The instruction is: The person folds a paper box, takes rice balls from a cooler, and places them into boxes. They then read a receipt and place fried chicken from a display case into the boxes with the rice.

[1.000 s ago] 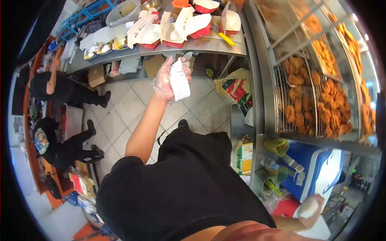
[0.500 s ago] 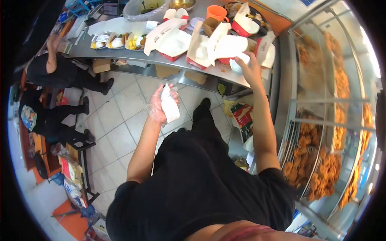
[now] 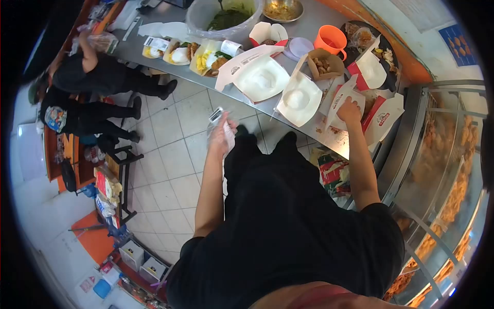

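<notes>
Two hands show in the head view, both yours. Your left hand [image 3: 223, 136], in crinkly clear plastic [image 3: 211, 134], clamps its grip on a thin white printed slip [image 3: 215, 114], just off the metal bench [image 3: 339, 144]. Your right hand [image 3: 350, 109] reaches into an open white card carton [image 3: 336, 106] on that bench; whether its grip pinches anything, I cannot tell. Work inside this carton seems in hand, calling for a light touch around the flaps. Nearby, smooth white mounds [image 3: 297, 100] fill open boxes [image 3: 293, 118].
</notes>
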### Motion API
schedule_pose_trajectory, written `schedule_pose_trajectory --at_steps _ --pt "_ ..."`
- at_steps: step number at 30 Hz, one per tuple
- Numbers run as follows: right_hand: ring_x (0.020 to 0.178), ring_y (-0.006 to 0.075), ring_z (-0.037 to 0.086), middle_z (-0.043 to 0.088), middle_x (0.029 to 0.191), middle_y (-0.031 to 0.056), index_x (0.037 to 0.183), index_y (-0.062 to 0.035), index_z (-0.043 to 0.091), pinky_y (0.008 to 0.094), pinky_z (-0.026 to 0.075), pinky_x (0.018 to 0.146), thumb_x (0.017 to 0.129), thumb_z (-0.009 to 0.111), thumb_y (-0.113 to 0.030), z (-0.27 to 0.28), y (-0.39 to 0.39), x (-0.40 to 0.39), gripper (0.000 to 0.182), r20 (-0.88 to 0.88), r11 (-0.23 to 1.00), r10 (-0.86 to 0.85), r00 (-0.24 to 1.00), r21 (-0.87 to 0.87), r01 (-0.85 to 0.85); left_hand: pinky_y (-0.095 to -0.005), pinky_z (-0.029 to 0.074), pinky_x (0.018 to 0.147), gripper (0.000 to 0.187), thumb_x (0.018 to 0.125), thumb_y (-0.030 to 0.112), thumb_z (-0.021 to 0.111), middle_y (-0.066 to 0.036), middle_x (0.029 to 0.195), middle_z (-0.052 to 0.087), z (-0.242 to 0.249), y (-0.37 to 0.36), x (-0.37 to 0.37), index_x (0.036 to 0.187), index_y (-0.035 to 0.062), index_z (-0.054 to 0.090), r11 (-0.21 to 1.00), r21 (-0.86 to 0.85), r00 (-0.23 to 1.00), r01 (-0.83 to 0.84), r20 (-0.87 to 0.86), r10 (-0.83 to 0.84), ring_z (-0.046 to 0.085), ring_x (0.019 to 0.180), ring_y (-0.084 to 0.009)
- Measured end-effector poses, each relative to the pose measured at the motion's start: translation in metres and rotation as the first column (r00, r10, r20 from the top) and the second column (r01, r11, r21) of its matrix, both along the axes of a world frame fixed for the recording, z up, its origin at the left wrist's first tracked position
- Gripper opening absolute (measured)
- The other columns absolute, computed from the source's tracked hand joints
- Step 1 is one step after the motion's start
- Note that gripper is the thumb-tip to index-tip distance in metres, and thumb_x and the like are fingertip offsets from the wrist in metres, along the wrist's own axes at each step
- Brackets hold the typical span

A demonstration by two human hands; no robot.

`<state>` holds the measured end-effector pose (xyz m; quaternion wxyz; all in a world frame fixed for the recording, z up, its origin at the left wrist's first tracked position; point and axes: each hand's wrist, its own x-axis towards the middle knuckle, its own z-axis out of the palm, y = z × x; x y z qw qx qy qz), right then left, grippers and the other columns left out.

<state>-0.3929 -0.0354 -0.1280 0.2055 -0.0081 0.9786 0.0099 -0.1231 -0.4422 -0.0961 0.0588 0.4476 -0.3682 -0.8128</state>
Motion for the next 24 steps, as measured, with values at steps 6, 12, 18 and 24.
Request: schedule_pose_trajectory --at_steps 6,12,18,24 --pt "0.124 0.0489 0.052 0.047 0.141 0.0305 0.144 -0.0091 0.044 0.056 0.045 0.104 0.088 0.069 -0.034 0.028 -0.01 0.037 0.066 -0.337 0.993 0.038 0.941 -0.091 -0.073 -0.0324 0.05 0.059 0.054 0.08 0.053 0.084 -0.004 0.08 0.062 -0.012 -0.011 -0.093 0.105 0.0077 0.066 0.937 -0.198 0.935 0.289 0.269 -0.232 0.06 0.066 -0.0157" --pt "0.12 0.0496 0.053 0.046 0.14 0.0314 0.152 -0.0085 0.036 0.0555 0.041 0.105 0.087 0.071 -0.021 0.001 -0.003 0.071 0.075 -0.481 0.969 -0.242 0.843 -0.158 0.188 -0.0318 0.05 0.052 0.036 0.093 0.04 0.072 -0.006 0.069 0.061 -0.05 -0.042 -0.131 0.088 0.0049 0.064 0.87 -0.102 0.849 0.483 0.299 -0.436 0.061 0.059 -0.0166" --pt "0.115 0.0537 0.055 0.05 0.132 0.0357 0.153 -0.004 0.028 0.0555 0.046 0.101 0.083 0.075 -0.017 0.005 -0.006 0.062 0.085 -0.474 0.865 -0.502 0.723 -0.268 0.425 -0.0318 0.05 0.048 0.027 0.096 0.023 0.057 -0.013 0.076 0.067 -0.071 -0.054 -0.137 0.092 -0.0018 0.065 0.817 0.069 0.765 0.572 0.314 -0.562 0.063 0.058 -0.0192" --pt "0.096 0.0543 0.065 0.067 0.105 0.0347 0.121 0.0018 0.054 0.0548 0.052 0.092 0.089 0.056 -0.01 -0.029 0.015 0.066 0.034 -0.32 0.793 -0.608 0.727 -0.196 0.577 -0.0329 0.053 0.055 0.03 0.097 0.021 0.052 -0.017 0.085 0.072 -0.063 -0.058 -0.133 0.098 -0.0056 0.066 0.772 0.072 0.735 0.632 0.26 -0.626 0.069 0.065 -0.0222"
